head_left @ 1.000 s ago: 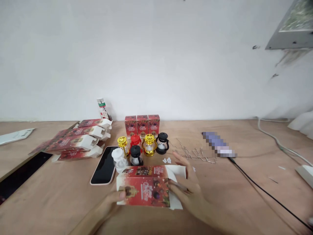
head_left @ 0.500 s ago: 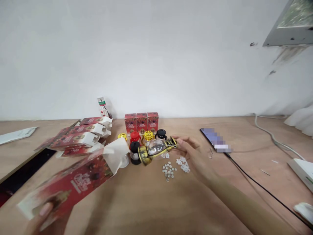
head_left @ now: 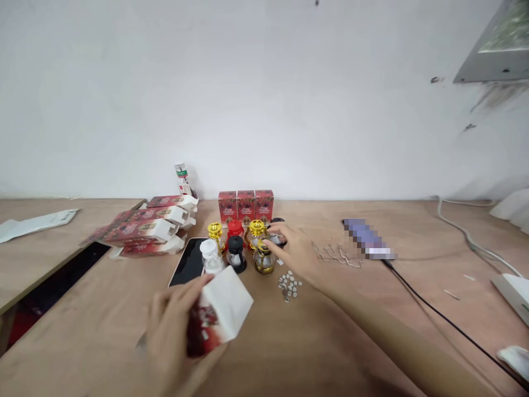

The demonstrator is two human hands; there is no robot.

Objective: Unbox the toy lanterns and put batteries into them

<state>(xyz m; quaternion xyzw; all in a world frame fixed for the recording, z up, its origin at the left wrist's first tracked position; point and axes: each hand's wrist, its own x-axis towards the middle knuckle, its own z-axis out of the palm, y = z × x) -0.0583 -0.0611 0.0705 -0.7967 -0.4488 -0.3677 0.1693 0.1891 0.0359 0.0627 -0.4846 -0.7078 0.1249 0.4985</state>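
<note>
My left hand (head_left: 173, 325) is closed around a red printed carton (head_left: 210, 325), whose pale end faces up and to the right. My right hand (head_left: 295, 251) pinches the top of a small dark-gold lantern (head_left: 264, 259), which stands upright on the table. Around it are two bright gold lanterns (head_left: 215, 234), a red lantern (head_left: 235, 230), a white lantern (head_left: 211, 256) and a black lantern (head_left: 236, 252). Another black lantern (head_left: 276, 237) is partly covered by my right hand.
Three closed red boxes (head_left: 246, 205) stand behind the lanterns. Opened cartons (head_left: 144, 229) are piled at left by a bottle (head_left: 182, 179). Button cells (head_left: 289, 284), thin wire pieces (head_left: 336, 255), a black phone (head_left: 188, 262) and a cabled phone (head_left: 367, 240) lie about.
The dark-gold lantern came out of the carton in my right hand and now stands with the others. My left hand has swung the carton back toward the middle and tilted it.
</note>
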